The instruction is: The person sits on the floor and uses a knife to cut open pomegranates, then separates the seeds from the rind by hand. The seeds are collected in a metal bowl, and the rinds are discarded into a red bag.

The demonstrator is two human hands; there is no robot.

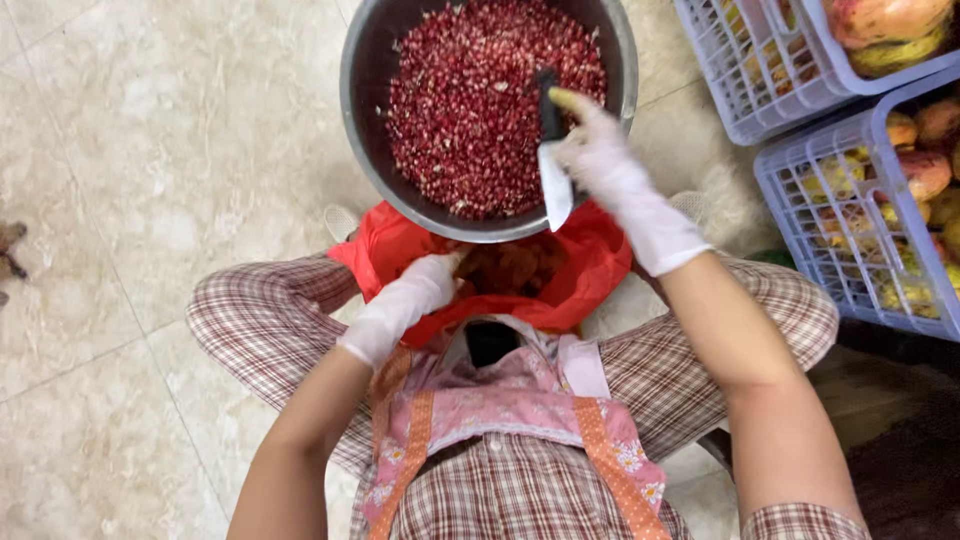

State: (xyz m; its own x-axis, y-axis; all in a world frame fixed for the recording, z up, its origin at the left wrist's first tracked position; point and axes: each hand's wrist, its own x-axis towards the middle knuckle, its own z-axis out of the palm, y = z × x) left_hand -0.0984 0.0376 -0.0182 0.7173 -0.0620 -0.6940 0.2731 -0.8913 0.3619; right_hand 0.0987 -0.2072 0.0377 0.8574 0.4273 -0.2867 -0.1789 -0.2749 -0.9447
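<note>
Both hands are wearing white gloves: the right hand (600,155) is gripping a knife (552,160) over the seed-filled bowl (362,130), the left hand (415,295) is reaching, fingers hidden, into the red bag (590,265) below.

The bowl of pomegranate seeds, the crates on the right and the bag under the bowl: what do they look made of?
Bowl: probably metal, with a dull grey, smooth wall and a thin rolled rim. Crates: moulded plastic, pale lilac-white, with an open lattice. Bag: thin red plastic film, crumpled and slightly glossy. Gloves on the left hand and right hand: thin whitish latex or similar, clinging to the fingers.
</note>
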